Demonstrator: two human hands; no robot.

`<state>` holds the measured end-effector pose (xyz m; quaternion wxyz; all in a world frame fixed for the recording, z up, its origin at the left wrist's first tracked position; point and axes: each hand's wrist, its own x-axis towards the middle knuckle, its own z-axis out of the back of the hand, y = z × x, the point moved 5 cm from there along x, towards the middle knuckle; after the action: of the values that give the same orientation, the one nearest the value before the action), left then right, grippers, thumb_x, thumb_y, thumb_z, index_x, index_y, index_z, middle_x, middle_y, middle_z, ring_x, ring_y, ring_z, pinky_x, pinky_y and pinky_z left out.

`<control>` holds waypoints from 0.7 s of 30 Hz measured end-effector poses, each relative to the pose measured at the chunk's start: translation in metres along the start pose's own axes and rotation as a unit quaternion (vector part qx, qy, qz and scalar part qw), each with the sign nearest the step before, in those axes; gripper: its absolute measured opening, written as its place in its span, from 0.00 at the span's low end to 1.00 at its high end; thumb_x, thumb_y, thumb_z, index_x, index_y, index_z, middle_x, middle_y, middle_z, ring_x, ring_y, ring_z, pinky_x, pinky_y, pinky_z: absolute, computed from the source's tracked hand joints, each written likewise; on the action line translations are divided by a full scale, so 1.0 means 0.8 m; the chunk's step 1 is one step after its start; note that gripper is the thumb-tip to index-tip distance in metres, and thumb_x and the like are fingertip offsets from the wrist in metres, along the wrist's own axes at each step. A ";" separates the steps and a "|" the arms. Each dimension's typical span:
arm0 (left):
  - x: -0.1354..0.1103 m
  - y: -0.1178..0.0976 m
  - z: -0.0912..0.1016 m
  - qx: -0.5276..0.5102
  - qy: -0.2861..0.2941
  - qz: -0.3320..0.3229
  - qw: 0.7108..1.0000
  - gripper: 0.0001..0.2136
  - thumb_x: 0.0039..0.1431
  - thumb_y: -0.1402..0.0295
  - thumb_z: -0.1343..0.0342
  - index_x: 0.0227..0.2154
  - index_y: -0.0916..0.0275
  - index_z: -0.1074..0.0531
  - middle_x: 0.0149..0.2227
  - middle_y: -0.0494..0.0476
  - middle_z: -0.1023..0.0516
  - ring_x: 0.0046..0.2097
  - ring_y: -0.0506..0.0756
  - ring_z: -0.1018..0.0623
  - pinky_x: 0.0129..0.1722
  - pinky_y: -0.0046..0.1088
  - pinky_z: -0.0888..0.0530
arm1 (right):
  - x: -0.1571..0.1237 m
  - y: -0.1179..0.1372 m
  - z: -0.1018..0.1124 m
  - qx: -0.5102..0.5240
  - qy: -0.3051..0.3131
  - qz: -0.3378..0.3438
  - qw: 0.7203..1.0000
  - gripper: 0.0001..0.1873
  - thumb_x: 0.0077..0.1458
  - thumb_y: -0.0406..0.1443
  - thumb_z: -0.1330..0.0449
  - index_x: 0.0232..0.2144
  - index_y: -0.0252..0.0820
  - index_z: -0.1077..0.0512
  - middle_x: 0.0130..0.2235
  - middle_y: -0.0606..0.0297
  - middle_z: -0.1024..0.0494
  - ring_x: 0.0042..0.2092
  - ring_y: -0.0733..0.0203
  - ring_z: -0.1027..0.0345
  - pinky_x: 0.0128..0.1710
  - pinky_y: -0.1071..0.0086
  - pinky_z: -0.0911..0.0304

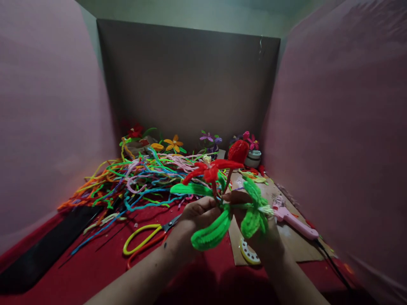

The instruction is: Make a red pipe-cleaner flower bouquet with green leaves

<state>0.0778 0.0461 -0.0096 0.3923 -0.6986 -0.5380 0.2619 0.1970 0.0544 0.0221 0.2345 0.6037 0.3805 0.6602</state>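
Note:
A pipe-cleaner flower bunch is between my two hands in front of my chest. It has an open red flower (210,171) with a pale centre, a rounded red bloom (238,153) on a brown stem, and a green flower (252,212) with pale tips leaning right. Long green leaves (211,232) stick out to the left and down. My left hand (197,216) is closed around the joined stems from the left. From the right, my right hand (270,239) pinches at the same stems, its fingers partly covered by the green flower.
Scissors (143,240) lie left of my hands on red cloth (108,271). A heap of coloured pipe cleaners (149,169) spreads behind. At right, a pink glue gun (297,224), its cord trailing, and a tape roll (249,252) rest on cardboard (286,252). A jar (253,159) stands further back.

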 end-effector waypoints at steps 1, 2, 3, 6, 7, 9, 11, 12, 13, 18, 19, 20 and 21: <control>0.001 -0.001 0.000 -0.006 -0.004 -0.011 1.000 0.09 0.47 0.66 0.39 0.24 0.67 0.31 0.19 0.49 0.34 0.19 0.44 0.36 0.18 0.19 0.40 | 0.000 -0.003 0.001 0.027 -0.005 -0.019 0.999 0.12 0.54 0.43 0.48 0.31 0.49 0.25 0.32 0.61 0.23 0.38 0.55 0.30 0.37 0.63 0.32; 0.001 -0.002 0.001 -0.013 -0.007 -0.019 1.000 0.09 0.46 0.66 0.39 0.23 0.67 0.31 0.20 0.50 0.32 0.20 0.44 0.35 0.18 0.19 0.39 | 0.000 -0.008 0.002 0.062 -0.011 -0.044 0.997 0.12 0.53 0.44 0.47 0.31 0.49 0.24 0.31 0.60 0.22 0.35 0.55 0.29 0.34 0.64 0.32; 0.002 -0.002 0.001 -0.018 -0.011 -0.022 1.000 0.09 0.46 0.65 0.39 0.23 0.66 0.30 0.20 0.51 0.31 0.20 0.45 0.34 0.18 0.19 0.39 | 0.001 -0.014 0.003 0.103 -0.017 -0.076 0.992 0.11 0.51 0.43 0.44 0.31 0.49 0.24 0.31 0.60 0.22 0.34 0.56 0.29 0.32 0.65 0.32; 0.003 -0.001 0.006 -0.022 -0.030 -0.018 0.999 0.08 0.46 0.66 0.39 0.24 0.65 0.30 0.20 0.50 0.30 0.19 0.46 0.33 0.17 0.20 0.38 | 0.008 -0.034 0.007 0.215 -0.033 -0.165 0.962 0.07 0.44 0.38 0.37 0.30 0.47 0.23 0.30 0.62 0.22 0.31 0.59 0.29 0.30 0.67 0.33; 0.003 -0.002 0.009 -0.023 -0.036 -0.019 0.999 0.08 0.46 0.66 0.40 0.24 0.65 0.30 0.19 0.49 0.30 0.18 0.46 0.34 0.17 0.20 0.38 | 0.013 -0.039 0.011 0.239 -0.038 -0.181 0.953 0.06 0.43 0.37 0.36 0.28 0.46 0.23 0.28 0.63 0.22 0.29 0.60 0.30 0.29 0.67 0.34; 0.004 -0.004 0.013 -0.012 -0.039 -0.023 0.999 0.08 0.47 0.65 0.41 0.24 0.65 0.30 0.18 0.49 0.31 0.17 0.46 0.34 0.17 0.22 0.37 | 0.024 -0.044 0.021 0.258 -0.048 -0.205 0.943 0.06 0.39 0.34 0.34 0.26 0.44 0.23 0.25 0.65 0.23 0.26 0.63 0.31 0.28 0.70 0.35; 0.005 -0.009 0.018 0.024 -0.044 -0.035 0.998 0.07 0.48 0.65 0.41 0.24 0.65 0.29 0.18 0.49 0.31 0.18 0.46 0.34 0.18 0.22 0.38 | 0.037 -0.042 0.033 0.244 -0.046 -0.228 0.941 0.08 0.39 0.33 0.34 0.28 0.43 0.23 0.26 0.66 0.23 0.25 0.66 0.32 0.26 0.72 0.37; 0.004 -0.012 0.020 0.054 -0.051 -0.038 0.996 0.07 0.48 0.66 0.41 0.24 0.65 0.29 0.18 0.49 0.31 0.19 0.46 0.34 0.19 0.21 0.38 | 0.043 -0.037 0.040 0.226 -0.040 -0.223 0.948 0.08 0.41 0.34 0.34 0.29 0.42 0.23 0.26 0.66 0.22 0.25 0.67 0.32 0.26 0.73 0.38; 0.003 -0.015 0.023 0.090 -0.061 -0.036 0.993 0.06 0.48 0.67 0.40 0.24 0.66 0.29 0.18 0.49 0.31 0.19 0.45 0.34 0.20 0.20 0.39 | 0.049 -0.030 0.046 0.200 -0.031 -0.211 0.956 0.08 0.42 0.34 0.35 0.30 0.41 0.23 0.27 0.65 0.22 0.25 0.68 0.33 0.26 0.74 0.39; 0.001 -0.018 0.032 0.215 -0.085 0.006 0.973 0.06 0.48 0.70 0.42 0.22 0.68 0.29 0.17 0.49 0.32 0.19 0.45 0.35 0.20 0.20 0.40 | 0.061 -0.001 0.040 0.086 0.101 -0.194 0.972 0.11 0.42 0.33 0.35 0.33 0.42 0.23 0.33 0.64 0.22 0.35 0.64 0.31 0.38 0.69 0.38; 0.001 -0.016 0.033 0.221 -0.085 0.007 0.972 0.06 0.48 0.70 0.42 0.21 0.67 0.29 0.17 0.49 0.32 0.18 0.45 0.35 0.20 0.21 0.40 | 0.060 0.001 0.033 0.078 0.131 -0.201 0.968 0.11 0.42 0.33 0.35 0.33 0.42 0.23 0.34 0.64 0.22 0.36 0.64 0.32 0.39 0.68 0.39; 0.000 -0.013 0.035 0.227 -0.083 0.009 0.970 0.06 0.47 0.70 0.43 0.20 0.67 0.30 0.17 0.49 0.32 0.18 0.45 0.34 0.20 0.21 0.39 | 0.059 0.002 0.026 0.075 0.151 -0.208 0.963 0.11 0.41 0.33 0.34 0.32 0.42 0.23 0.33 0.65 0.22 0.35 0.64 0.32 0.39 0.68 0.39; 0.000 -0.010 0.037 0.236 -0.081 0.011 0.968 0.07 0.48 0.70 0.43 0.18 0.67 0.30 0.16 0.49 0.32 0.18 0.45 0.35 0.20 0.21 0.39 | 0.058 0.003 0.020 0.072 0.157 -0.211 0.962 0.09 0.40 0.33 0.34 0.30 0.41 0.23 0.31 0.66 0.23 0.33 0.65 0.33 0.38 0.69 0.39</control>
<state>0.0506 0.0549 -0.0195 0.4984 -0.5682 -0.4835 0.4415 0.2056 0.0923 0.0525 0.2618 0.4139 0.5781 0.6526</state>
